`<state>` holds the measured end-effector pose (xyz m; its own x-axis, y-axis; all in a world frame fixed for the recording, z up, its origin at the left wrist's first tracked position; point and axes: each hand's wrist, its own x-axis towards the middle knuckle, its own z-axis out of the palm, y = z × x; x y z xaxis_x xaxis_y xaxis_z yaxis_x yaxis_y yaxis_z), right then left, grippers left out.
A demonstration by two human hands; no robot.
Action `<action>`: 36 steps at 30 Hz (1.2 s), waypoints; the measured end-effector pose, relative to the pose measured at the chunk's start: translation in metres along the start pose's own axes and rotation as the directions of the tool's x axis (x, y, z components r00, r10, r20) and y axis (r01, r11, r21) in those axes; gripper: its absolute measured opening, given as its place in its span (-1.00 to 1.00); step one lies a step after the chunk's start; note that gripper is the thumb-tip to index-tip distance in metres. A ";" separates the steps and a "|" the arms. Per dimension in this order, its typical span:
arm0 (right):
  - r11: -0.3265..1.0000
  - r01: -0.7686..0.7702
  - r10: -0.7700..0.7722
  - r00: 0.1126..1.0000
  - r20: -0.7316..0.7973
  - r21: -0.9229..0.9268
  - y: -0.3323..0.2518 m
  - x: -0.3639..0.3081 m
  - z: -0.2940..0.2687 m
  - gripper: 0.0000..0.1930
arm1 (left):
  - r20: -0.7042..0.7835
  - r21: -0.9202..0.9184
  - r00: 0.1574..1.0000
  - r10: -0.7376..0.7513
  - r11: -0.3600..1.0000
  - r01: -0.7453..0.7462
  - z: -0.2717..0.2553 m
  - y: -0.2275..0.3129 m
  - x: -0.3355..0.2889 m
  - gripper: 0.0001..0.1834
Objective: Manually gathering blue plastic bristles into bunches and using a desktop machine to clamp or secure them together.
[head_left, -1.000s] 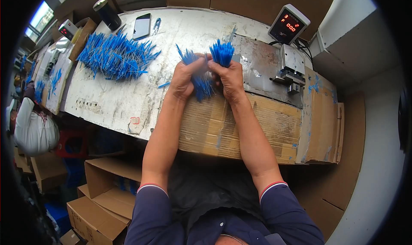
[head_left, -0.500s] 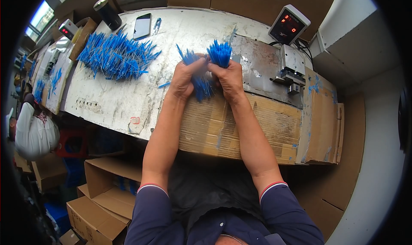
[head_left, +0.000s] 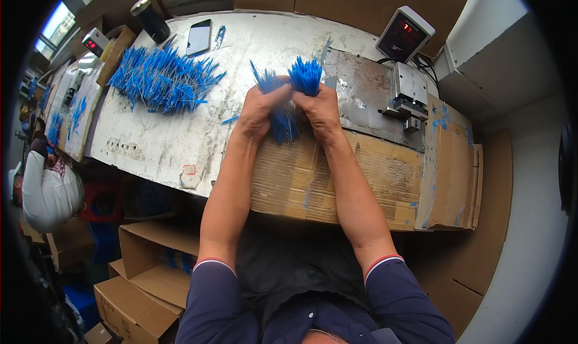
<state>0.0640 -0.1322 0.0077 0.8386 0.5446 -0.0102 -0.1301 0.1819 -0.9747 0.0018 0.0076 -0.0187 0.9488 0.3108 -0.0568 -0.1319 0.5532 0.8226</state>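
Both my hands are closed close together above the near middle of the table. My left hand [head_left: 259,111] grips a loose bundle of thin blue strips [head_left: 284,126], whose ends stick out above and below the fingers. In my right hand [head_left: 321,108] is a denser, upright bundle of blue strips [head_left: 305,75], its tips fanned out above the thumb. The thumbs nearly meet between the bundles, and motion blur softens the fingers there. To the left lies a large heap of blue strips [head_left: 161,79] with thin pale tails. I cannot tell exactly what kind of part they are.
A metal plate with a clamp-like fixture [head_left: 408,112] and a red digital display [head_left: 405,35] stand at the right. Flattened cardboard [head_left: 373,178] covers the near edge. A phone [head_left: 199,37] and dark tumbler [head_left: 150,20] sit at the back. A person [head_left: 53,193] works far left.
My hands have shifted very slightly left, and the right bundle's tips moved with them. The digits on the display at the right differ. At the far left, the other person has moved a little.
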 end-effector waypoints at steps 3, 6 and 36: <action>1.000 0.007 -0.008 1.000 -0.016 -0.009 0.003 0.001 -0.002 -0.70 | 0.004 -0.020 1.000 -0.004 1.000 0.004 0.000 -0.001 0.000 -0.68; 0.999 -0.033 0.032 0.999 -0.033 -0.032 0.003 0.002 -0.002 -0.74 | -0.004 -0.039 1.000 -0.007 0.999 0.007 0.000 -0.003 0.000 -0.68; 0.987 0.132 -0.134 0.991 0.024 0.088 0.007 -0.001 0.003 -0.76 | -0.064 -0.021 0.997 0.050 0.998 -0.051 0.006 -0.003 0.001 -0.76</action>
<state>0.0607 -0.1287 0.0011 0.8357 0.5346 0.1260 -0.0643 0.3231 -0.9442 0.0044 0.0017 -0.0180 0.9208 0.3866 -0.0520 -0.1862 0.5528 0.8122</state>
